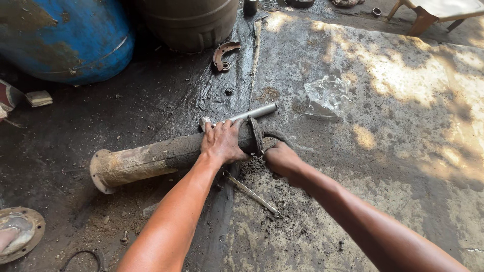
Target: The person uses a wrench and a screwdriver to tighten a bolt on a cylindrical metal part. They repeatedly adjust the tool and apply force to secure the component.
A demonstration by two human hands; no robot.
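Observation:
A long, dirt-caked metal tube (151,158) with a flange at each end lies on the oily floor. My left hand (222,143) presses flat on top of the tube near its right flange (256,135). My right hand (281,158) is closed just right of that flange, at the tube's end; what it grips is hidden. A shiny metal bar (254,113) lies behind the tube. A flat wrench (250,192) rests on the floor under my forearms, beside a small pile of dirt.
A blue drum (65,38) and a dark drum (189,22) stand at the back left. A curved brake shoe (223,53) and a crumpled plastic sheet (327,95) lie on the floor. A round metal disc (20,234) sits at bottom left.

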